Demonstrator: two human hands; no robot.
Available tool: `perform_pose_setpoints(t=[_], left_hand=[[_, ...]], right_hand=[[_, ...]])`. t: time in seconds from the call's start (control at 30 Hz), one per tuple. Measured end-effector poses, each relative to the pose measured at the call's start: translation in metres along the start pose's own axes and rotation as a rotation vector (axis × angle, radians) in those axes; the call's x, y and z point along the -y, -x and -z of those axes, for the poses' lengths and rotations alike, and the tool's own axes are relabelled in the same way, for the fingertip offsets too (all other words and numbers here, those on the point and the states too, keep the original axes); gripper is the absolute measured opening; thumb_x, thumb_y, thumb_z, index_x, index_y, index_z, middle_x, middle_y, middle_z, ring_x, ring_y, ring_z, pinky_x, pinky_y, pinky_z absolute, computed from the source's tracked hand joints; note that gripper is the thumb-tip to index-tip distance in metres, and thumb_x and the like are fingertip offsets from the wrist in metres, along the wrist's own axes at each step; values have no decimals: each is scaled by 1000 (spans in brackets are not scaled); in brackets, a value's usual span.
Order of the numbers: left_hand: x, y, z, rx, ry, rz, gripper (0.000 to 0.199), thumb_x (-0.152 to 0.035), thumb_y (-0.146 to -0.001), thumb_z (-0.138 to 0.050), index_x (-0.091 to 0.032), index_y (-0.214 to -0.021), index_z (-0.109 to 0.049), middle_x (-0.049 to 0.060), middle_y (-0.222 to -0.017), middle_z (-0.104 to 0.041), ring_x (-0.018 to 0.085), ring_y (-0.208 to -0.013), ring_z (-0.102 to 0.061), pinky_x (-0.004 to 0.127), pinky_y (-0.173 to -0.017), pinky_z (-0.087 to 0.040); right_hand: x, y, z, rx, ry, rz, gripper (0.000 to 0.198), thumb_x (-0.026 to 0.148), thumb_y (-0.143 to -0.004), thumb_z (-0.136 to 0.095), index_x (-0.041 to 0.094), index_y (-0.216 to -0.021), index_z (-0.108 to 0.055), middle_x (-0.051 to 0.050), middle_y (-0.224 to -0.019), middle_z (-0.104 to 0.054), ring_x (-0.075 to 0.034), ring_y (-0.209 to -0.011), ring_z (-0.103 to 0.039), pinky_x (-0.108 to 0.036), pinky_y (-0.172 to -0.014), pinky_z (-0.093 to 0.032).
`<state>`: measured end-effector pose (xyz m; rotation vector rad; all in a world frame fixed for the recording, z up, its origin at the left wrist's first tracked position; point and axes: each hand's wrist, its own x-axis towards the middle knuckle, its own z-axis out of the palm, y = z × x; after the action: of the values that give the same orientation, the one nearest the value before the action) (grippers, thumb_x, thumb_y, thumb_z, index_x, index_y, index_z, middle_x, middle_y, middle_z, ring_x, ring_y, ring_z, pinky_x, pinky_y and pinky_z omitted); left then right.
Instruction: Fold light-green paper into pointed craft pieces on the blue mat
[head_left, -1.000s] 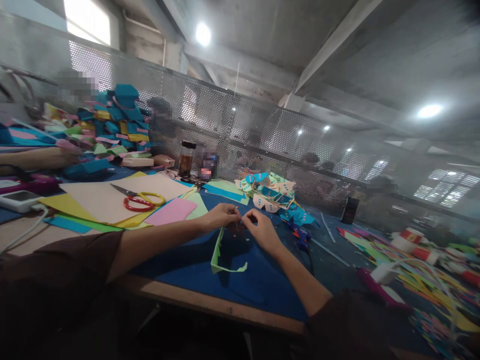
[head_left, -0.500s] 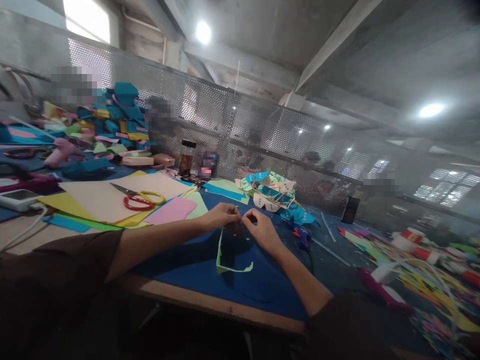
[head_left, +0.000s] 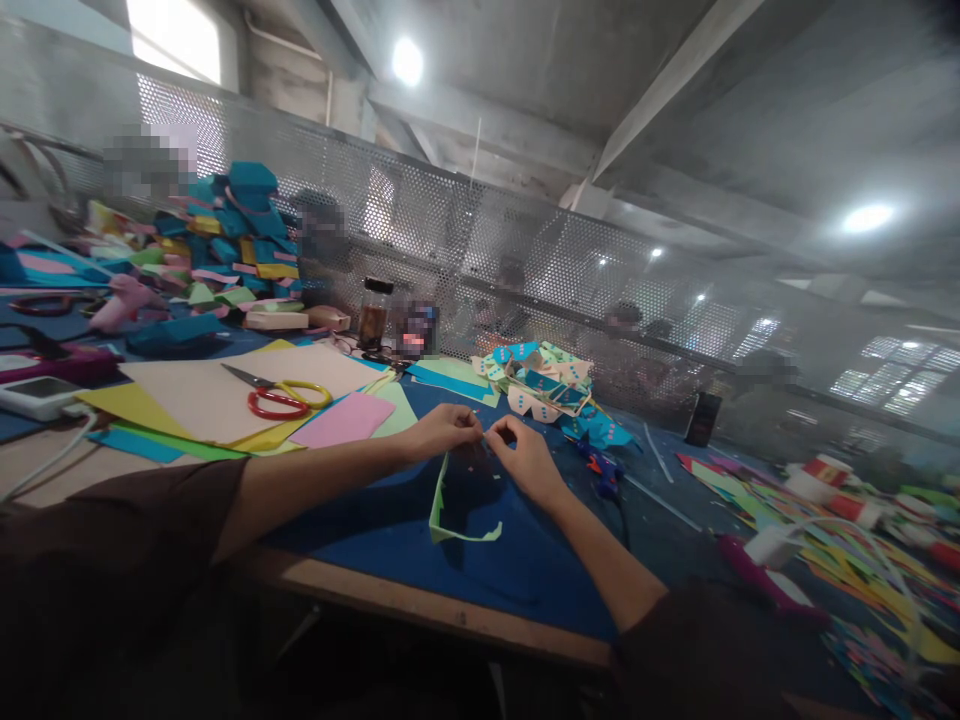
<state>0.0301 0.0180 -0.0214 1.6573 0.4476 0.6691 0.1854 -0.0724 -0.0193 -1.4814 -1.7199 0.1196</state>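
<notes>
Now your left hand (head_left: 448, 433) pinches the green strip (head_left: 439, 510), which hangs below it at mid-frame over the desk (head_left: 525, 580); your fingers hide its upper end. Your right hand (head_left: 525, 462) nearly meets the left; whether it grips anything cannot be made out. Since a second ago, the strip's fold has shifted slightly right and a co-worker's arm has left the frame's left side. Scissors (head_left: 276, 385) lie centre-left on paper (head_left: 180, 390); a glue gun (head_left: 604, 473) sits right of centre, near cutouts (head_left: 534, 404).
</notes>
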Motion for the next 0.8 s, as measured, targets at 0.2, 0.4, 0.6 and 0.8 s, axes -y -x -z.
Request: perform_pose_setpoints(t=[0.2, 0.4, 0.6, 0.8], left_hand=[[-2, 1, 0, -46, -44, 20, 19, -28, -74, -73, -14, -74, -59, 4, -64, -72, 16, -56, -68, 24, -54, -46], [-1, 0, 1, -5, -47, 9, 16, -26, -77, -68, -14, -77, -59, 7, -68, -74, 16, -55, -68, 25, -55, -46], [-2, 1, 0, 6, -27, 12, 16, -24, -76, -69, -14, -77, -57, 7, -65, -73, 18, -53, -68, 28, -57, -49], [-3, 3, -1, 18, -15, 13, 16, -24, -78, -68, -15, -77, -56, 7, -65, -73, 18, -53, -68, 28, -58, -50]], right_hand=[[0, 1, 1, 44, -18, -13, 21, 38, -89, -51, 20, -82, -60, -1, -76, -66, -19, -74, -63, -29, -72, -43], [0, 1, 1, 41, -6, -2, 19, 36, -89, -51, 21, -80, -59, -1, -76, -66, -19, -75, -63, -29, -73, -43], [-1, 0, 1, 45, 9, -33, 20, 37, -90, -51, 21, -79, -58, -1, -72, -65, -18, -71, -63, -29, -70, -44], [-3, 0, 1, 45, -1, -55, 22, 39, -90, -53, 21, -79, -58, 0, -69, -65, -18, -68, -63, -29, -70, -45]])
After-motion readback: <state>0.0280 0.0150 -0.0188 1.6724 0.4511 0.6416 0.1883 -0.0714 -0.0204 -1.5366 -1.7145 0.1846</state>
